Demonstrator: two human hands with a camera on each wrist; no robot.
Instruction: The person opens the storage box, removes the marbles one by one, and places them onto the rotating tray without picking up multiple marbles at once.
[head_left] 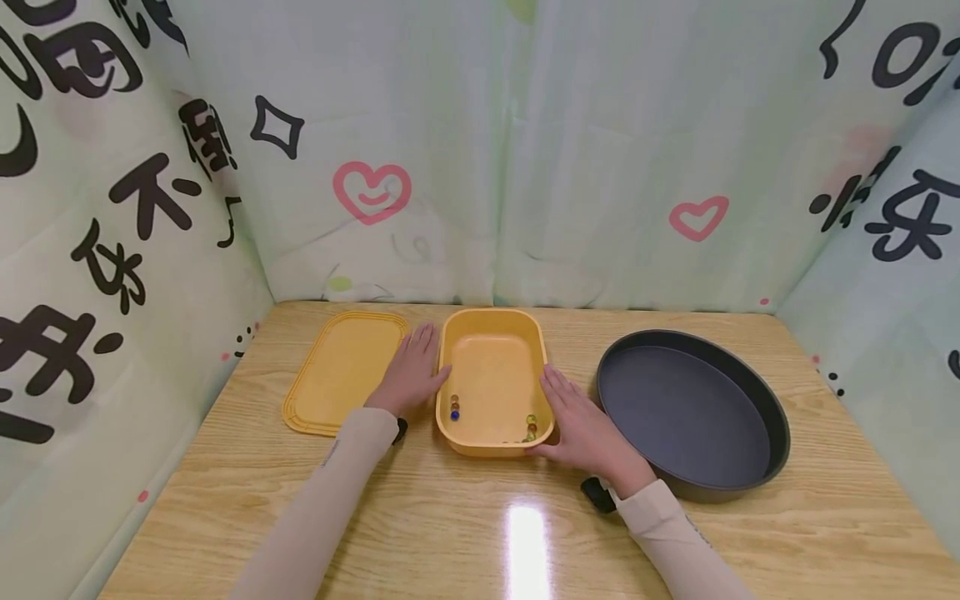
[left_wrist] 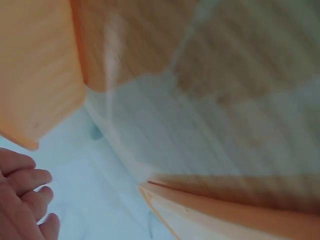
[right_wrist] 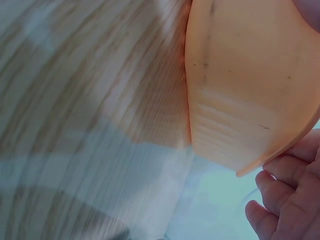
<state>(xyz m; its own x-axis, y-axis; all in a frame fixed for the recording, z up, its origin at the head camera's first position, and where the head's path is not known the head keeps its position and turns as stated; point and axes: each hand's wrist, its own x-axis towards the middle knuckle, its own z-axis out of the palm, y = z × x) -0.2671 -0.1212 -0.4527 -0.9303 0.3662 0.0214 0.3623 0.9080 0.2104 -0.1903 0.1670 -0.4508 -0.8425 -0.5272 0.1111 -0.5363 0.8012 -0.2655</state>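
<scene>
A yellow plastic box stands uncovered on the table, also seen from the side in the left wrist view and right wrist view. Inside, a few small marbles lie near its left wall and more marbles in the front right corner. My left hand lies along the box's left side, fingers straight, thumb at the rim. At the front right corner, my right hand touches the rim with extended fingers, its thumb by the front wall.
The flat yellow lid lies on the wooden table left of the box, partly behind my left hand. A large round dark pan stands close to my right hand. Printed curtains enclose the table's back and sides.
</scene>
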